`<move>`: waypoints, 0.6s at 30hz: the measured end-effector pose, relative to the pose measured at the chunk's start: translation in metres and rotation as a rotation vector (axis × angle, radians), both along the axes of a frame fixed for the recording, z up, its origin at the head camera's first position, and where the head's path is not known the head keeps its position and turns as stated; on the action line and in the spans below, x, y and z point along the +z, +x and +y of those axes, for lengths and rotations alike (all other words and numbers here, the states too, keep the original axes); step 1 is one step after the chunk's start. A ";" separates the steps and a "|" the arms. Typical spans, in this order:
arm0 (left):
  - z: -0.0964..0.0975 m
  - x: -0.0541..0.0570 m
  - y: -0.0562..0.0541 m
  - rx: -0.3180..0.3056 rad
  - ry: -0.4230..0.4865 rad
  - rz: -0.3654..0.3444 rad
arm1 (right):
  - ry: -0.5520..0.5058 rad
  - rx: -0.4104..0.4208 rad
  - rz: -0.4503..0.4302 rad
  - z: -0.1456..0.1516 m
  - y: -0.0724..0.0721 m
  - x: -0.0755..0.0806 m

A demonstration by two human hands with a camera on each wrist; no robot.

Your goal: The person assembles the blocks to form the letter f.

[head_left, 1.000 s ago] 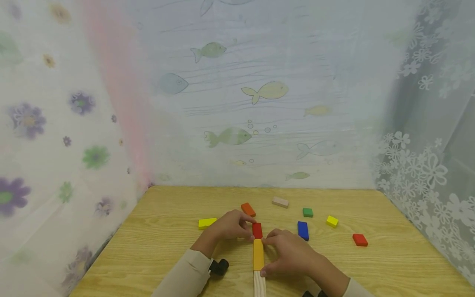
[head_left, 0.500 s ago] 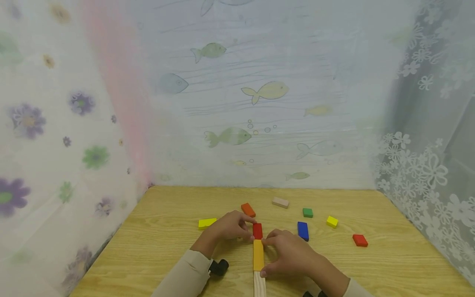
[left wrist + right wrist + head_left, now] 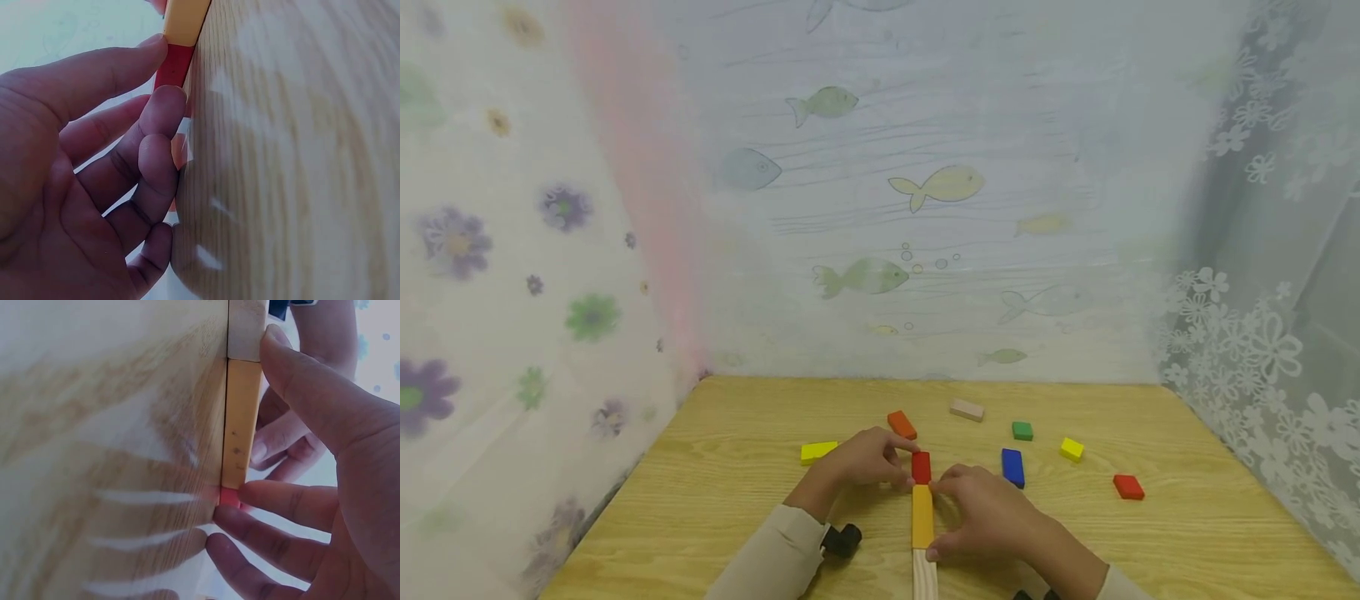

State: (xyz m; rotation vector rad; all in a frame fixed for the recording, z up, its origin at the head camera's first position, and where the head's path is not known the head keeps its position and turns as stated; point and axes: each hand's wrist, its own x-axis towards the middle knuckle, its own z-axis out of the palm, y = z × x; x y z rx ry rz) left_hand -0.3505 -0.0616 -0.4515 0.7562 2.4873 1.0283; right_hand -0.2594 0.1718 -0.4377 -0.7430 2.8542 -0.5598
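On the wooden table, a row of blocks runs away from me, end to end: a plain wood block (image 3: 925, 573), an orange-yellow block (image 3: 922, 517) and a red block (image 3: 921, 467). The left hand (image 3: 867, 457) holds the red block from the left, index finger at its far end and thumb by the joint with the orange-yellow one. From the right, the right hand (image 3: 988, 512) holds the orange-yellow block. Its thumb (image 3: 278, 353) lies near the plain wood joint, its index finger (image 3: 284, 501) near the red joint. The remaining left fingers bend close to the tabletop.
Loose blocks lie around: yellow (image 3: 817, 452), partly behind the left hand, orange (image 3: 902, 425), pale wood (image 3: 966, 409), green (image 3: 1022, 431), blue (image 3: 1012, 468), small yellow (image 3: 1072, 450) and red (image 3: 1128, 487). Fish-patterned sheeting (image 3: 936, 317) hangs behind the table (image 3: 737, 417).
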 end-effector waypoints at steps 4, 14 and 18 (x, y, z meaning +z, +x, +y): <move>0.001 -0.001 0.000 -0.001 -0.020 0.003 | -0.003 0.001 0.001 0.001 0.000 -0.001; 0.002 -0.001 -0.001 0.002 -0.032 0.015 | 0.000 -0.004 -0.005 0.001 -0.001 -0.001; 0.003 0.000 0.001 0.013 -0.031 0.014 | -0.003 -0.001 -0.010 0.001 0.000 -0.002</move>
